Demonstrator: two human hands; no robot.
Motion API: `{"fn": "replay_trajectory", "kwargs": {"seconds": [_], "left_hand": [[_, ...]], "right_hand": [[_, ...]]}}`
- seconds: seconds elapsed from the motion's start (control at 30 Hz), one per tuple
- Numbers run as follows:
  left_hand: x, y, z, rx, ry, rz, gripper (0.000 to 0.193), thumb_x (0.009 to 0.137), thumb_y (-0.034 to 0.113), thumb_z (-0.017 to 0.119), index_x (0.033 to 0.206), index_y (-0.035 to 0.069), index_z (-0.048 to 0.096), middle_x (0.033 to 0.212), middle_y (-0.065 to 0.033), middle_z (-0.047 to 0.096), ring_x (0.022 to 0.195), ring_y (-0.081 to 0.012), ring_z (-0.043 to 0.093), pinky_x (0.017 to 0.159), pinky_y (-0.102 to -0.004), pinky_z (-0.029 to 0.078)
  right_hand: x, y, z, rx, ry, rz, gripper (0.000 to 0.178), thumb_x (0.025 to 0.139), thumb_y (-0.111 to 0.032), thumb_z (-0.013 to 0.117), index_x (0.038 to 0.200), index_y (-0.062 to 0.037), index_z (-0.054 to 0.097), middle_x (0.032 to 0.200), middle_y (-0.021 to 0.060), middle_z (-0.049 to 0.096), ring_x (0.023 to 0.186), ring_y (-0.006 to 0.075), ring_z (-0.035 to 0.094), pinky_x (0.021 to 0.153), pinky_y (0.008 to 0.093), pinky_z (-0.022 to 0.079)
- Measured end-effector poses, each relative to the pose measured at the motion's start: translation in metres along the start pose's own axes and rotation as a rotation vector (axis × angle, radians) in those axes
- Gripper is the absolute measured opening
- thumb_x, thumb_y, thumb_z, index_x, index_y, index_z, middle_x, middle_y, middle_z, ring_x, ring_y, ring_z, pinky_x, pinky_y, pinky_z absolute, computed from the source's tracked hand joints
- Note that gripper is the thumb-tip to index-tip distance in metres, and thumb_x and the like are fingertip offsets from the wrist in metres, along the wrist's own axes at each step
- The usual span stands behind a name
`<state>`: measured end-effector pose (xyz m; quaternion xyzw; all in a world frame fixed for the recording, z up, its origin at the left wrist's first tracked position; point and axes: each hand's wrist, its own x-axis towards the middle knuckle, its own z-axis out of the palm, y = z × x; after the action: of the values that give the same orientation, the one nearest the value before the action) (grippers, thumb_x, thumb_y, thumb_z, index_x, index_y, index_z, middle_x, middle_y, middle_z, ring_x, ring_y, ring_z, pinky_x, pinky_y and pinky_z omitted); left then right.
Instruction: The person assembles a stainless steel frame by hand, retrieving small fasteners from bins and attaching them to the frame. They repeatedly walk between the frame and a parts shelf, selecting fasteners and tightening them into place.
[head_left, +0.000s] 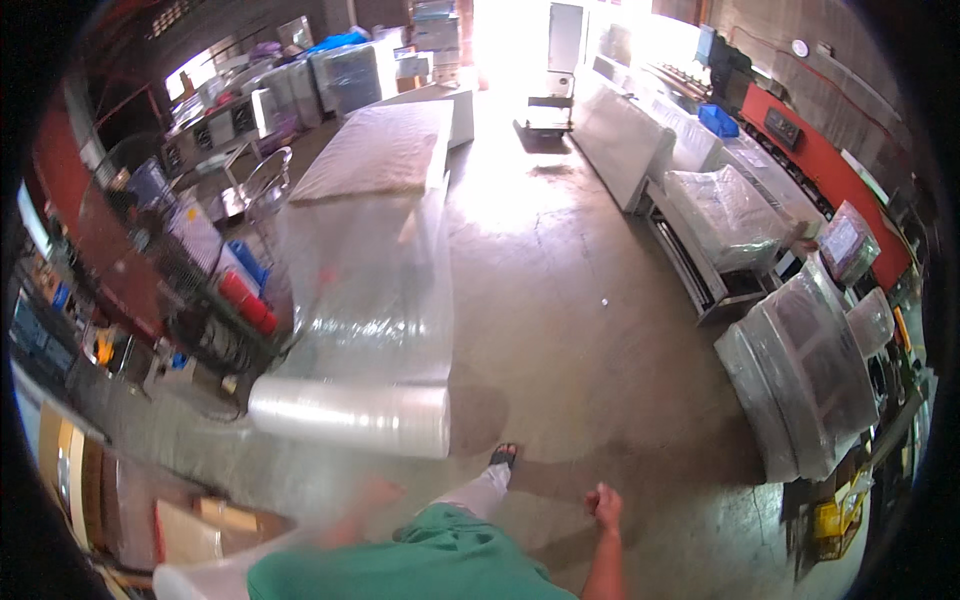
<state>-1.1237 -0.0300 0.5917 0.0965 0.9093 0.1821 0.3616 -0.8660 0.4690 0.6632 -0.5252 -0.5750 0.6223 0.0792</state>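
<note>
My right hand (603,506) hangs over the concrete floor at the lower middle, its fingers curled in, and nothing shows in it. Blurred and hazy, my left hand (380,492) is near my body; how its fingers are held cannot be made out. It is nearest to a big roll of clear plastic wrap (350,415) lying on the floor, apart from it. From the roll a loose sheet of the clear wrap (375,285) stretches away to a long, flat piece covered in bubble wrap (380,150).
Wrapped equipment (800,370) stands on the right, with a wrapped steel unit (725,215) behind it. A yellow basket (838,520) is at the lower right. On the left are a chair (265,185), a red cylinder (247,302) and cardboard (190,530). A trolley (548,115) stands near the bright doorway.
</note>
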Motion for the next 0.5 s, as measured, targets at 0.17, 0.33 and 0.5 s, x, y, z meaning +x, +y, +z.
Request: {"fn": "replay_trajectory", "kwargs": {"seconds": [0.17,0.33,0.5], "left_hand": [[0.171,0.192,-0.079,-0.179,-0.049,0.065,0.055,0.091,0.049,0.054,0.117,0.003,0.065,0.117,-0.0208,0.065,0.112,-0.0359,0.061,0.097,-0.0428,0.046],[0.304,0.428,-0.214,-0.272,-0.029,0.468,0.06,0.093,0.051,0.054,0.125,0.0,0.059,0.121,-0.0235,0.063,0.113,-0.036,0.061,0.096,-0.0413,0.048],[0.433,0.522,-0.273,-0.264,-0.123,0.481,0.061,0.093,0.048,0.055,0.128,-0.001,0.057,0.124,-0.0233,0.061,0.116,-0.0346,0.06,0.099,-0.04,0.046]], "right_hand": [[0.064,0.076,0.008,0.085,0.185,0.71,0.041,0.094,-0.038,0.053,0.089,0.0017,0.063,0.08,0.0127,0.063,0.074,0.0271,0.063,0.063,0.0429,0.05],[0.162,-0.01,0.074,0.016,0.005,0.728,0.039,0.094,-0.035,0.052,0.09,0.0017,0.063,0.079,0.0141,0.063,0.072,0.0286,0.063,0.063,0.0443,0.05],[0.301,-0.123,0.138,0.011,-0.065,0.684,0.036,0.094,-0.032,0.05,0.091,0.0017,0.063,0.078,0.0155,0.063,0.07,0.03,0.063,0.063,0.0458,0.051]]}}
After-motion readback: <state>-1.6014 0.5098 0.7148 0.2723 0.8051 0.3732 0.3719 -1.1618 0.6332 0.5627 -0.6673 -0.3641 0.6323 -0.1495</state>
